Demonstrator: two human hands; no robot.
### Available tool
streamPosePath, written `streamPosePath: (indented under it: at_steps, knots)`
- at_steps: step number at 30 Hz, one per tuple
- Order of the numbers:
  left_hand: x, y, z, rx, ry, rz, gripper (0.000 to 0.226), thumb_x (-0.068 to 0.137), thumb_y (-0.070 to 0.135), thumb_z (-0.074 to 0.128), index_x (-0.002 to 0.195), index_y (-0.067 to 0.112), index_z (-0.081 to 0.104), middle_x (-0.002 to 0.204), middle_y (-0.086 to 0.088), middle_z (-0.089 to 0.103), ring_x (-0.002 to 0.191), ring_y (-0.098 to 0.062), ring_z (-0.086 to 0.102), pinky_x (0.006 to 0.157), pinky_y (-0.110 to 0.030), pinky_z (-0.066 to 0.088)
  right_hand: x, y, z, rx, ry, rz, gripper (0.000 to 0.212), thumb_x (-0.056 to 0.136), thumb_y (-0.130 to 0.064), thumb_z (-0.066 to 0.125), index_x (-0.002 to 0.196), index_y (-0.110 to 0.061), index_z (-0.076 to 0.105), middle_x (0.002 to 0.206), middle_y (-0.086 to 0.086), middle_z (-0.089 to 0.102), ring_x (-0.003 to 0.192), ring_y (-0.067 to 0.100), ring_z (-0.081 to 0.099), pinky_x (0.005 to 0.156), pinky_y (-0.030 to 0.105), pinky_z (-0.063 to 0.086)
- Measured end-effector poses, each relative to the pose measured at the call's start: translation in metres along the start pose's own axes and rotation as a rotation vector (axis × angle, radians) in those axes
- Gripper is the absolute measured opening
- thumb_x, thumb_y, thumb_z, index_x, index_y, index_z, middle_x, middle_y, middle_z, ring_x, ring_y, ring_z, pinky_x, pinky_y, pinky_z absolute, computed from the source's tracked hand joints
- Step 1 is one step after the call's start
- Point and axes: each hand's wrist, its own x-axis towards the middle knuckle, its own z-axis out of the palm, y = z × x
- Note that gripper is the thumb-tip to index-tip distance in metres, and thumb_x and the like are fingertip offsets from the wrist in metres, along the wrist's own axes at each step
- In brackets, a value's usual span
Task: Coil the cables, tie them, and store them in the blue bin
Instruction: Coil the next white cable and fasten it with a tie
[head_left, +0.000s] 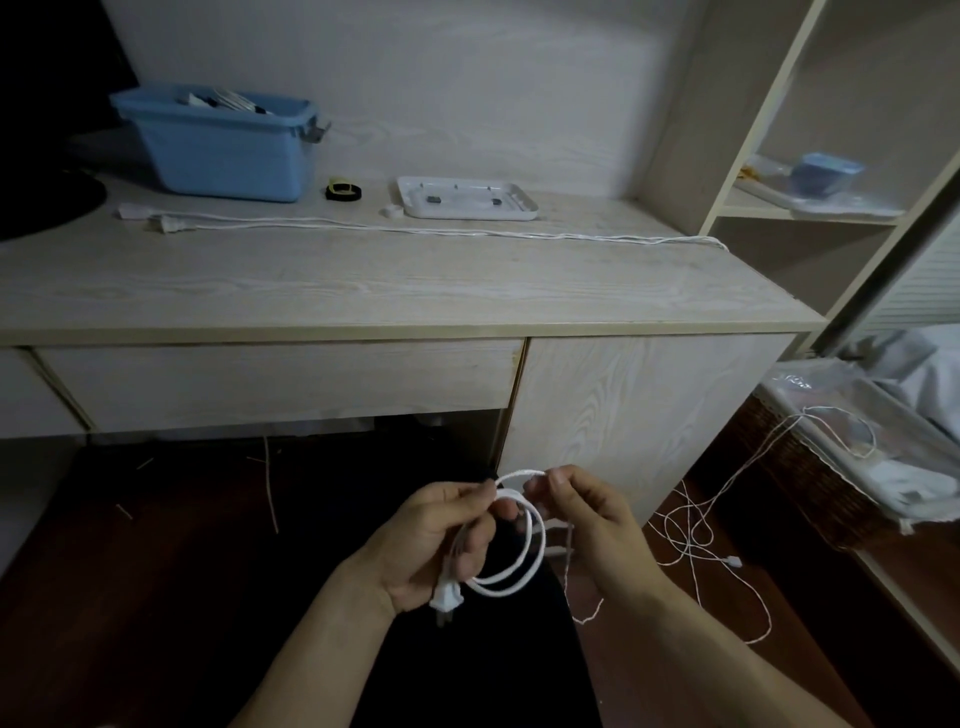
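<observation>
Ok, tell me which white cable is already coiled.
The cable held in both hands, left hand and right hand, is looped. The cable on the desk lies stretched out straight, and the thin one on the floor is loosely tangled.

Pale wood desk (363, 280), dim rm, dark floor (130, 597)

White cable (415, 228) crosses the desk (363, 291) before the blue bin (218, 150) (front bare).

Wooden desk (311, 291): blue bin (228, 150); white tray (467, 200); stretched cable (415, 228)
</observation>
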Motion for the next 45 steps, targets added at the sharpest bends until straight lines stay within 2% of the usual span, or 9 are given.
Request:
streamPosePath:
  at_steps: [5, 8, 17, 22, 27, 32, 36, 41, 45]
  knots:
    - [0.01, 0.002, 0.002, -0.004, 0.157, 0.085, 0.026, 0.089, 0.027, 0.054, 0.081, 0.002, 0.055, 0.049, 0.001, 0.029, 0.031, -0.005, 0.02, 0.034, -0.019, 0.015, -0.005, 0.003, 0.005, -0.11, -0.212, 0.085, 0.053, 0.087, -0.041, 0.071, 0.117, 0.001, 0.057, 0.077, 0.015, 0.059, 0.057, 0.025, 0.059, 0.044, 0.029, 0.049]
    - [0.011, 0.0, 0.003, 0.022, 0.116, 0.002, 0.029, 0.092, 0.035, 0.048, 0.075, 0.011, 0.048, 0.054, 0.001, 0.022, 0.041, -0.008, 0.016, 0.041, -0.023, 0.014, -0.004, 0.007, 0.01, -0.182, -0.155, 0.046, 0.041, 0.098, -0.034, 0.056, 0.108, 0.005, 0.057, 0.076, 0.008, 0.063, 0.045, 0.017, 0.051, 0.037, 0.022, 0.04]
    - [0.007, 0.0, 0.01, -0.055, 0.074, 0.026, 0.037, 0.096, 0.035, 0.046, 0.073, 0.008, 0.057, 0.049, 0.003, 0.018, 0.038, -0.007, 0.017, 0.04, -0.022, 0.016, -0.006, -0.002, 0.011, -0.086, -0.103, 0.039, 0.023, 0.095, -0.014, 0.057, 0.091, 0.008, 0.062, 0.067, 0.014, 0.06, 0.048, 0.006, 0.052, 0.047, 0.013, 0.039]
    - [0.008, 0.012, 0.006, -0.387, 0.185, 0.214, 0.036, 0.093, 0.038, 0.043, 0.065, 0.017, 0.048, 0.043, 0.008, 0.02, 0.035, -0.005, 0.012, 0.035, -0.02, 0.013, -0.002, -0.004, -0.007, -0.308, 0.042, -0.067, 0.023, 0.097, -0.018, 0.057, 0.088, 0.001, 0.067, 0.059, -0.011, 0.058, 0.054, -0.002, 0.051, 0.054, 0.012, 0.042]
    - [0.008, 0.018, -0.003, -0.644, 0.315, 0.391, 0.046, 0.101, 0.034, 0.034, 0.059, 0.018, 0.043, 0.044, 0.009, 0.018, 0.038, -0.009, 0.006, 0.035, -0.023, 0.014, 0.004, 0.002, -0.011, -0.639, 0.176, -0.114, 0.007, 0.1, -0.022, 0.056, 0.101, -0.016, 0.061, 0.071, -0.008, 0.061, 0.06, -0.002, 0.057, 0.054, 0.012, 0.045]
    - [0.013, 0.02, -0.01, -0.758, 0.368, 0.463, 0.027, 0.1, 0.019, 0.036, 0.075, 0.015, 0.046, 0.058, 0.007, 0.03, 0.045, -0.008, 0.028, 0.05, -0.022, 0.03, 0.002, 0.011, -0.014, -1.101, -0.143, -0.115, 0.013, 0.1, -0.035, 0.054, 0.098, -0.022, 0.059, 0.09, -0.006, 0.064, 0.077, 0.01, 0.062, 0.066, 0.027, 0.055]
    - [0.021, 0.013, -0.008, -0.41, 0.504, 0.461, 0.022, 0.105, 0.012, 0.036, 0.086, 0.011, 0.048, 0.062, 0.003, 0.041, 0.055, -0.011, 0.041, 0.067, -0.027, 0.038, -0.012, 0.018, 0.007, -1.289, -0.604, -0.215, 0.024, 0.093, -0.029, 0.059, 0.113, -0.015, 0.057, 0.11, 0.003, 0.057, 0.094, 0.022, 0.059, 0.082, 0.042, 0.05]
    - [0.019, -0.006, -0.002, 0.233, 0.597, 0.443, 0.018, 0.103, 0.003, 0.041, 0.101, 0.007, 0.059, 0.075, -0.001, 0.069, 0.074, -0.017, 0.07, 0.074, -0.027, 0.054, -0.014, 0.02, 0.015, -1.227, -0.58, -0.353, 0.029, 0.1, -0.029, 0.047, 0.124, -0.021, 0.061, 0.116, 0.001, 0.05, 0.09, 0.023, 0.06, 0.079, 0.043, 0.051]
    - [0.008, -0.001, -0.001, 0.533, 0.449, 0.274, 0.015, 0.1, 0.001, 0.048, 0.101, 0.007, 0.062, 0.086, -0.008, 0.074, 0.081, -0.016, 0.073, 0.075, -0.025, 0.057, -0.011, 0.016, 0.01, -1.153, -0.501, -0.446, 0.03, 0.1, -0.035, 0.048, 0.124, -0.027, 0.064, 0.117, -0.003, 0.055, 0.091, 0.016, 0.063, 0.075, 0.039, 0.055]
